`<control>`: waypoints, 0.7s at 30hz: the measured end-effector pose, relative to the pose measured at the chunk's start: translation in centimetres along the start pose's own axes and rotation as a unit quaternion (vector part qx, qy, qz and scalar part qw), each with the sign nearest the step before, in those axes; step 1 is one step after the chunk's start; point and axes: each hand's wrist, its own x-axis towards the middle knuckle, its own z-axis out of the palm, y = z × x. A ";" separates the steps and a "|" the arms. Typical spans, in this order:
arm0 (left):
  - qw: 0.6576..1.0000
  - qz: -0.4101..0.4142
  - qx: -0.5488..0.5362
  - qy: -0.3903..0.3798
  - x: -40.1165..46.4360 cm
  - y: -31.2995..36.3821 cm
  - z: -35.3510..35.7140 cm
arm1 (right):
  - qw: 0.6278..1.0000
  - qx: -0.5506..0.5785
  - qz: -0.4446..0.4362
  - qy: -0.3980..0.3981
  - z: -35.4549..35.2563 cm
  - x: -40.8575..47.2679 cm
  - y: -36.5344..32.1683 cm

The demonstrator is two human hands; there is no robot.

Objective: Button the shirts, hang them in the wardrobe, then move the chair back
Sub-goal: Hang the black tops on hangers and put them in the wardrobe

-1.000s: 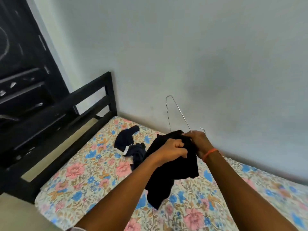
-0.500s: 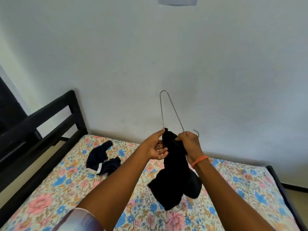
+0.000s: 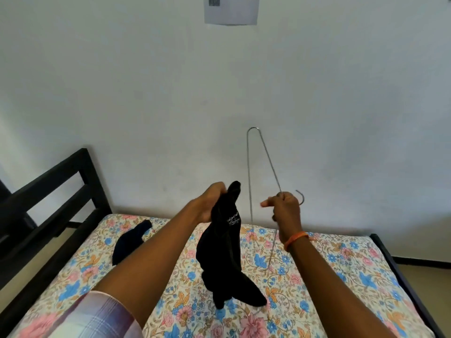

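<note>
Black shirt [image 3: 225,245] gripped by left hand [image 3: 210,203], wire hanger [image 3: 262,164] by right hand [image 3: 285,208] — dark garment [image 3: 129,242] on bed [image 3: 341,276].

A bed [image 3: 341,276] fills the lower part of the room, its floral sheet [image 3: 324,269] printed with pink, blue and orange flowers on a cream ground. A black bed frame [image 3: 73,181] with horizontal slats stands at the left end, and a dark rail [image 3: 390,259] edges the right side. A pale wall [image 3: 146,81] rises behind, with a sheet of paper [image 3: 231,13] stuck high on it. A strip of beige floor [image 3: 424,274] shows at the far right.
</note>
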 end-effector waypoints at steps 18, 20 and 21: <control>0.935 0.054 0.311 -0.159 -7.0 1.5 0.0 | 0.967 0.031 0.058 -0.248 2.8 -4.0 -3.8; 0.929 0.074 0.330 -0.150 -7.3 0.9 0.2 | 0.974 -0.014 0.027 -0.225 2.9 -4.2 -3.9; 0.927 0.092 0.333 -0.145 -7.5 0.7 0.3 | 0.978 -0.030 0.011 -0.207 2.9 -4.2 -3.9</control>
